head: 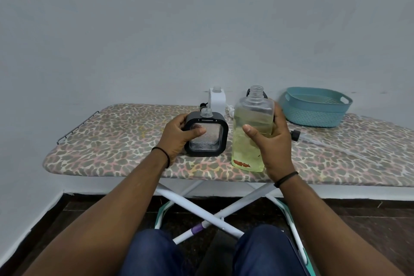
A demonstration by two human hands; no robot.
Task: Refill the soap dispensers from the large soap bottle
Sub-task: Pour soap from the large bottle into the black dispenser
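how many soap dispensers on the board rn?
2. Black dispenser, uncapped, held upright by the left hand near the front of the ironing board. White dispenser stands behind it by the wall. More may be hidden behind the large soap bottle.

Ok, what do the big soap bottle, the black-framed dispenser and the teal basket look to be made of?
Large soap bottle: clear, glossy plastic by the look; yellowish liquid shows through. Black dispenser: matte black frame, probably plastic, around a clear textured pane, glass or plastic unclear. Teal basket: moulded plastic with a perforated weave pattern.
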